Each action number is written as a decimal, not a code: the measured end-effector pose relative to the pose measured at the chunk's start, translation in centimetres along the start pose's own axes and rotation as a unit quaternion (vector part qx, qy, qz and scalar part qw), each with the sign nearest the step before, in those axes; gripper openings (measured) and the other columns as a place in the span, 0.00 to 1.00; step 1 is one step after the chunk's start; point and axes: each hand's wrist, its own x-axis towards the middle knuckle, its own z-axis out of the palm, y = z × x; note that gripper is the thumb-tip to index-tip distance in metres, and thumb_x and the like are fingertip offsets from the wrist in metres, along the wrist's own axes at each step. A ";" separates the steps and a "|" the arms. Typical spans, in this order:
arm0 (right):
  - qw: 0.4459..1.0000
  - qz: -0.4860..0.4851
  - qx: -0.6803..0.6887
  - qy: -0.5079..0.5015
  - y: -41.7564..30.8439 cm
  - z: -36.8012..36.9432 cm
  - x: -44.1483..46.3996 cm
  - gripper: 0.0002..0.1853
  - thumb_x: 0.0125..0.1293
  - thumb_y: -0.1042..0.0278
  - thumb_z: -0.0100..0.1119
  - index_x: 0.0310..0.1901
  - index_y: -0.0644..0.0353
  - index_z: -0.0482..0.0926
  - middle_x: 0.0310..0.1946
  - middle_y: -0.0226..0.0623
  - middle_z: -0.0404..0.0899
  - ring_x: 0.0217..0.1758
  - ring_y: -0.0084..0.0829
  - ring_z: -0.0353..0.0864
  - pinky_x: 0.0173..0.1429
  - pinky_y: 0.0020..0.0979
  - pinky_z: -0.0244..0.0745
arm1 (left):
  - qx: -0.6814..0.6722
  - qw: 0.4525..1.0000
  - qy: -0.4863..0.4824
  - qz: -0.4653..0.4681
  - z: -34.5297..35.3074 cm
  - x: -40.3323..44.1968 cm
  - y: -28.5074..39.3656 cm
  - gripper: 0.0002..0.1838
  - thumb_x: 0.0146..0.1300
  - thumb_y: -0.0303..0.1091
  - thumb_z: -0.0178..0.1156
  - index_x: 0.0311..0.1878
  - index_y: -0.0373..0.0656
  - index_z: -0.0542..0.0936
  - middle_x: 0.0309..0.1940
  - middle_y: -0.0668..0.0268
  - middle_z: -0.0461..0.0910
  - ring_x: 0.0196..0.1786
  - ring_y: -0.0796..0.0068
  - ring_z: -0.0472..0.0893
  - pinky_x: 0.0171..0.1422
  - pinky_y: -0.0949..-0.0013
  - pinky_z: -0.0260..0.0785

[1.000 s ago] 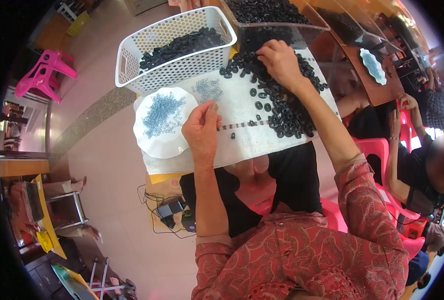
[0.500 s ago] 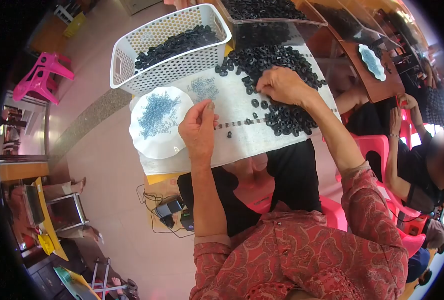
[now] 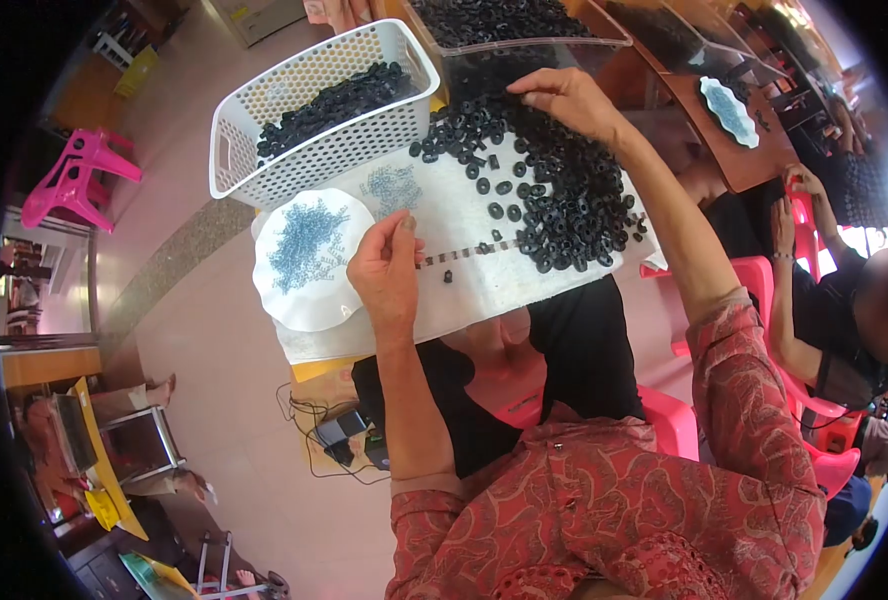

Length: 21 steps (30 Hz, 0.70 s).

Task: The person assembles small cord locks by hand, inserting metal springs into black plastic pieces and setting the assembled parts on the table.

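Note:
My left hand (image 3: 386, 268) is closed in a pinch over the white cloth (image 3: 464, 290), beside the scalloped white plate (image 3: 309, 315). Whatever lies between its thumb and fingers is too small to make out. Clear bluish small pieces (image 3: 304, 240) are heaped on that plate, and a looser patch of similar clear pieces (image 3: 392, 187) lies on the cloth. My right hand (image 3: 572, 102) reaches over the far end of a pile of black ring-shaped parts (image 3: 574, 205), fingers stretched and thumb slightly apart. A single small black part (image 3: 448, 277) sits near my left hand.
A white perforated basket (image 3: 334, 135) with black parts stands at the back left. Behind the pile is a clear bin (image 3: 524, 45) of more black parts. To the right, another person (image 3: 824, 310) sits near a brown table (image 3: 699, 125). A pink stool (image 3: 79, 180) is on the floor.
My right hand has moved from the pile's near left side to its far end, and its fingers have straightened. Some black parts have spread leftward. My left hand stays pinched.

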 end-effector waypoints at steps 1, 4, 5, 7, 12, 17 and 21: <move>0.999 0.015 0.025 0.023 -0.1 -0.4 -0.5 0.11 0.65 0.74 0.58 0.48 0.59 0.82 0.34 0.28 0.83 0.40 0.19 0.79 0.48 0.23 0.75 | -0.003 1.000 0.000 -0.003 0.0 0.0 0.1 0.10 0.65 0.29 0.61 0.45 0.33 0.82 0.30 0.67 0.81 0.29 0.82 0.78 0.33 0.79 0.72; 0.988 0.089 0.115 0.050 0.9 -0.8 -1.4 0.10 0.66 0.73 0.58 0.46 0.63 0.82 0.33 0.29 0.82 0.37 0.18 0.78 0.44 0.21 0.75 | 0.006 1.000 0.001 -0.006 0.0 0.0 0.1 0.10 0.65 0.29 0.61 0.45 0.33 0.82 0.30 0.67 0.81 0.29 0.82 0.78 0.33 0.79 0.72; 0.988 0.090 0.114 0.050 1.2 -0.7 -1.7 0.10 0.66 0.73 0.58 0.46 0.63 0.82 0.33 0.29 0.82 0.37 0.18 0.78 0.44 0.21 0.75 | 0.006 1.000 0.001 -0.006 0.0 0.0 0.2 0.10 0.65 0.29 0.61 0.45 0.33 0.82 0.30 0.67 0.81 0.29 0.82 0.78 0.33 0.79 0.72; 0.987 0.091 0.130 0.022 1.1 -0.3 -2.7 0.09 0.66 0.73 0.57 0.45 0.65 0.82 0.33 0.29 0.82 0.35 0.17 0.78 0.42 0.20 0.74 | 0.000 1.000 0.001 -0.008 0.1 -0.1 0.3 0.10 0.65 0.29 0.61 0.45 0.33 0.82 0.30 0.67 0.80 0.29 0.82 0.78 0.33 0.79 0.72; 0.989 0.060 0.121 -0.068 -1.4 2.3 -5.2 0.08 0.63 0.74 0.60 0.42 0.63 0.83 0.33 0.32 0.84 0.36 0.21 0.81 0.44 0.24 0.76 | 0.018 1.000 0.003 -0.009 0.2 -0.1 0.4 0.10 0.65 0.29 0.61 0.45 0.33 0.82 0.29 0.67 0.80 0.29 0.83 0.78 0.33 0.80 0.72; 0.980 -0.062 0.049 -0.184 -5.8 5.5 -6.5 0.09 0.58 0.74 0.59 0.39 0.60 0.85 0.34 0.41 0.85 0.36 0.37 0.85 0.43 0.31 0.78 | 0.015 1.000 0.004 -0.004 0.3 -0.1 0.3 0.10 0.65 0.29 0.61 0.45 0.33 0.82 0.29 0.67 0.80 0.29 0.83 0.78 0.33 0.80 0.72; 0.985 -0.061 -0.026 -0.162 -6.5 6.3 -5.6 0.09 0.60 0.74 0.59 0.41 0.62 0.83 0.37 0.40 0.83 0.40 0.37 0.82 0.47 0.33 0.76 | 0.018 1.000 0.003 -0.004 0.3 -0.1 0.1 0.10 0.65 0.29 0.61 0.45 0.33 0.82 0.29 0.68 0.80 0.28 0.83 0.78 0.33 0.80 0.71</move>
